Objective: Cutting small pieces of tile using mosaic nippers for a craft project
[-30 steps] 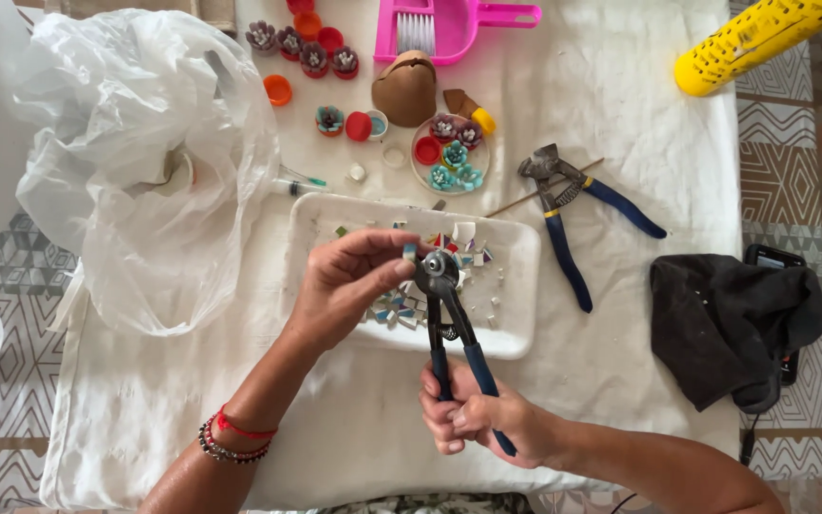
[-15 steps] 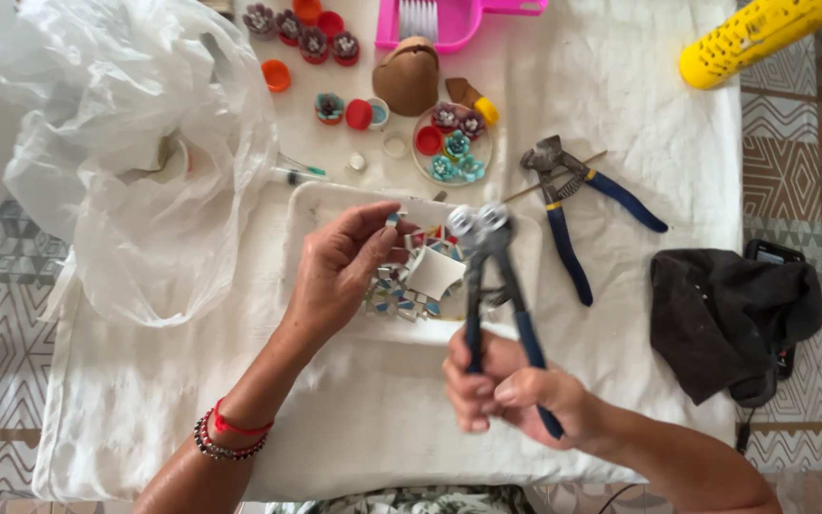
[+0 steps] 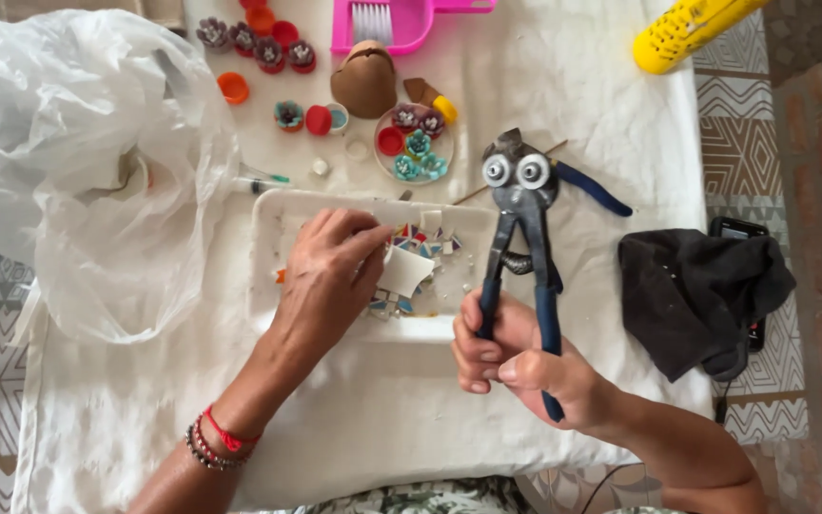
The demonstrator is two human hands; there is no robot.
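Left hand (image 3: 330, 276) pinches a white tile piece (image 3: 405, 269) over the white tray (image 3: 268, 247) on the table (image 3: 382, 419); likely brittle and sharp-edged, best held by its flat faces. Right hand (image 3: 516, 362) grips the wheeled nippers (image 3: 520, 228) by their blue handles.

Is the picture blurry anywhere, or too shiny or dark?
In the head view the light is soft and even, with only faint shadows under the left hand and right hand. The wheeled nippers look sharp, not smeared. The clear plastic bag shows pale sheen, no harsh glare. The dark cloth loses detail in its folds.
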